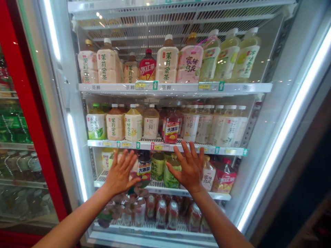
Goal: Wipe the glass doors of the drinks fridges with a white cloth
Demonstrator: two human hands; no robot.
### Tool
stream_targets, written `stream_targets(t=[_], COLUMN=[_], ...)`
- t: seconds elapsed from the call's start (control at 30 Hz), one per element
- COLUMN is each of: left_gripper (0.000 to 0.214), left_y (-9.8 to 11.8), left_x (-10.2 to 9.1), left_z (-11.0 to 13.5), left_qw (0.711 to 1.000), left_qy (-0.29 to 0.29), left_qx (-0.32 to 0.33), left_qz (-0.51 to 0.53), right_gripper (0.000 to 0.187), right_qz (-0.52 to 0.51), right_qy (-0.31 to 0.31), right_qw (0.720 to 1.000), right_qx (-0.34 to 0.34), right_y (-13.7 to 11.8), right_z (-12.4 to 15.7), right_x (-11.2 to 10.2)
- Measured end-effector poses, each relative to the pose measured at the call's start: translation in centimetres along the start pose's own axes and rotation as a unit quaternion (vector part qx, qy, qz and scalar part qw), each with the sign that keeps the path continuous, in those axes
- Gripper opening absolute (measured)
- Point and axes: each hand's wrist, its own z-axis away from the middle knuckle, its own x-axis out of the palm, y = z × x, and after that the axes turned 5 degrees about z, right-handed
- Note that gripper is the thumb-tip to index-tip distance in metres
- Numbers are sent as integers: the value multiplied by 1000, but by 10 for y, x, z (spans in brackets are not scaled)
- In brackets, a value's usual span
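Both my hands reach forward with palms turned toward a lit drinks cooler, and neither holds anything. My left hand [122, 172] has its fingers stretched out, in front of the third shelf and left of a dark-labelled tea bottle [144, 167]. With fingers spread, my right hand [190, 167] covers part of that same shelf, between a green-labelled bottle [172, 174] and a pale pink-labelled bottle [208, 175]. A red iced tea bottle [171, 127] stands upright on the shelf above. Whether my palms touch glass cannot be made out, though faint reflections show over the bottles.
White wire shelves hold rows of bottled teas; the top visible shelf edge [176, 88] carries price tags. Small bottles [161, 212] stand on the bottom shelf. Bright light strips [77, 155] run up both sides. A red-framed cooler [38, 137] is at left.
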Motion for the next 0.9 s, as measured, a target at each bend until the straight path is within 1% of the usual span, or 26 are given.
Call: stream_targets(t=[0.03,0.07,0.1,0.13,0.17,0.23,0.27,0.3,0.33,0.37,0.43,0.47,0.5,0.53,0.57,0.63,0.7,0.77,0.83,0.9], left_gripper=[95,95,94,93,92,94,96,98,99,100,96,92,89,86,85,87,90,90,89,88], left_y=[10,14,13,9,5,1,5,13,23,34,53,57,57,52,45,31,29,43,67,92], left_x=[4,5,4,1,-2,-7,-7,-5,-1,4,14,16,16,14,11,1,-5,-4,2,8], left_z=[8,8,-1,-18,-41,-85,-99,-106,-103,-94,-67,-57,-52,-54,-63,-91,-118,-131,-133,-131], left_qw=[999,998,997,998,999,999,998,998,999,999,992,989,987,989,992,999,999,998,994,985], left_qy=[-20,-32,-33,-23,-4,41,53,53,40,17,-35,-50,-57,-53,-41,1,31,26,11,16], left_qx=[35,59,66,57,40,-8,-19,-14,11,46,121,138,147,138,118,49,5,12,28,21], left_qz=[3,5,5,3,0,-7,-9,-9,-6,-3,6,10,13,15,16,16,24,51,102,170], right_gripper=[82,82,83,83,83,81,78,76,74,71,69,68,68,68,68,69,75,81,86,88], right_qz=[-1,-1,-3,-4,-6,-11,-14,-17,-21,-25,-32,-35,-37,-40,-43,-51,-59,-71,-97,-136], right_qy=[0,1,1,-1,-4,-11,-12,-13,-12,-10,-7,-7,-6,-4,-2,1,1,0,8,21], right_qw=[1000,1000,1000,1000,1000,1000,1000,1000,1000,1000,999,999,999,999,999,999,998,997,995,990], right_qx=[-1,0,2,4,6,10,12,13,14,14,14,14,13,12,12,13,12,14,18,15], right_y=[0,0,0,0,0,0,0,0,0,0,1,1,2,2,3,4,5,5,3,-2], right_z=[0,-1,-1,-1,-1,-1,-1,-2,-2,-2,-2,-1,-1,-1,0,0,0,0,1,4], right_x=[0,0,0,-1,-1,-1,-1,-2,-2,-2,-3,-3,-3,-3,-2,0,0,-4,-11,-20])
